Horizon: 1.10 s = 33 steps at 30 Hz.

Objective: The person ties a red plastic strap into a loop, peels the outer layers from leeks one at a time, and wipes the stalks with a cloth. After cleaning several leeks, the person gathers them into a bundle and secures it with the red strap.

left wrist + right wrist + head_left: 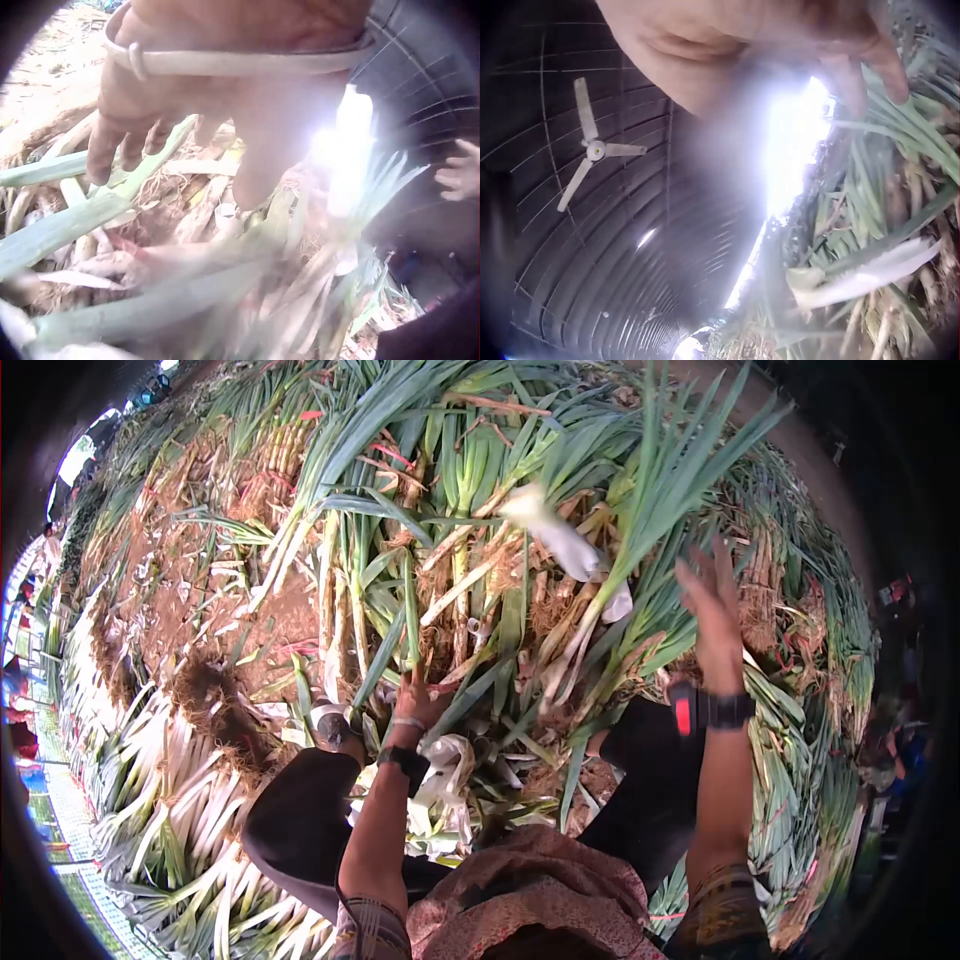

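My left hand [415, 700] reaches low into the pile of leeks, its fingers and thumb pointing down and apart in the left wrist view. A cut green leek leaf [154, 161] lies right at its fingertips. My right hand [712, 615] is raised at the right, fingers extended and nothing in them. Beside it a leek with long green leaves [650, 510] leans over the heap, its pale stem slanting down between the knees. A blurred whitish strip [555, 535], like a leek's outer sheath, shows above the heap; the same pale piece [862, 281] appears in the right wrist view.
Trimmed leeks with white stems [170, 760] are stacked at the left. Tied leek bundles [765, 580] lie at the right, and more leeks fill the back. Crumpled whitish scraps [440, 780] lie between the person's knees. Soil-covered ground [170, 580] shows at upper left.
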{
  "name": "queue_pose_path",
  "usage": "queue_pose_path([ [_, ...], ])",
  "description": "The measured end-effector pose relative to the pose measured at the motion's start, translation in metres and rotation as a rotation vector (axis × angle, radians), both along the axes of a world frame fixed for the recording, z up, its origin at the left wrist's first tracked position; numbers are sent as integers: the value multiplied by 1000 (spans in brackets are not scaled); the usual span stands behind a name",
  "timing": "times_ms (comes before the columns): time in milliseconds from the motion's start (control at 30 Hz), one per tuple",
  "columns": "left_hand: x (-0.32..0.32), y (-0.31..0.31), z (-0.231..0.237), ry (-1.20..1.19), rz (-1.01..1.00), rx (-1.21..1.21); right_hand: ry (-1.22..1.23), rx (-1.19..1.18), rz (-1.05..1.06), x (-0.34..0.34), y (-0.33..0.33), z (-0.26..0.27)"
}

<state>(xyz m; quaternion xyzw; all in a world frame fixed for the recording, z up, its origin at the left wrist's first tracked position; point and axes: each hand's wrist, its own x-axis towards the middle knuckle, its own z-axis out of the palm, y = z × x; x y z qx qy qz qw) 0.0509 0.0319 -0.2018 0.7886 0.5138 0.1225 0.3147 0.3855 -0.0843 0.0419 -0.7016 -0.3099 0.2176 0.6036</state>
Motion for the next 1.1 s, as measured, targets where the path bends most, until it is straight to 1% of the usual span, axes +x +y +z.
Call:
queue_pose_path([
  [67, 25, 39, -22, -74, -24, 7, 39, -102, 23, -7, 0, -32],
  [100, 33, 48, -36, -105, -44, 5, 112, -95, 99, -6, 5, -38],
  [133, 35, 47, -62, -115, -76, -9, 190, -92, 162, -9, 5, -32],
  [167, 42, 52, -91, -137, -94, -7, 98, -63, 174, -19, 17, -16],
  [200, 49, 56, -110, -161, -104, 0, 66, -76, 178, -18, 25, -14],
  [233, 46, 36, -103, 60, -95, -5, 39, -100, 177, -18, 29, -15],
  [267, 54, 6, -105, 367, -69, -5, 11, -126, 177, -19, 31, -16],
  [300, 61, -26, -87, 418, 44, -114, 52, -125, 183, -22, 35, -15],
  [333, 63, -53, -77, 338, 87, -82, 19, -137, 205, -19, 42, -17],
  [367, 54, -91, -98, 449, -11, 0, -7, -158, 224, -19, 44, -19],
  [400, 47, -123, -106, 610, -278, -351, -25, -187, 248, -21, 42, -20],
  [433, 8, -190, -160, 406, -416, -194, -37, -195, 252, -22, 46, -19],
  [500, -5, -230, -166, 449, -511, -135, -22, -198, 272, -24, 52, -19],
  [533, -11, -232, -157, 470, -610, -331, 7, -234, 280, -28, 43, -18],
  [567, -10, -221, -147, 491, -698, -517, 23, -169, 314, -28, 41, -23],
  [600, 0, -198, -143, 506, -772, -660, 21, -164, 328, -26, 43, -25],
  [667, -5, -195, -136, 449, -765, -722, 31, -162, 345, -27, 39, -25],
  [700, -7, -195, -134, 418, -762, -749, 73, -139, 351, -30, 40, -22],
  [833, -13, -204, -129, 277, -751, -865, 7, -107, 395, -41, 40, -20],
  [867, -6, -196, -107, 305, -682, -830, -30, -124, 407, -44, 38, -19],
  [900, -2, -186, -85, 331, -614, -799, -57, -96, 417, -41, 38, -34],
  [933, -2, -181, -65, 358, -546, -770, -79, -128, 405, -44, 34, -33],
  [1000, -12, -177, -80, 158, -344, -573, -22, -57, 406, -41, 29, -50],
  [1033, -17, -172, -94, 57, -247, -475, 59, -63, 400, -42, 24, -47],
  [1100, -25, -148, -128, 71, -234, -320, 220, -75, 388, -46, 16, -39],
])
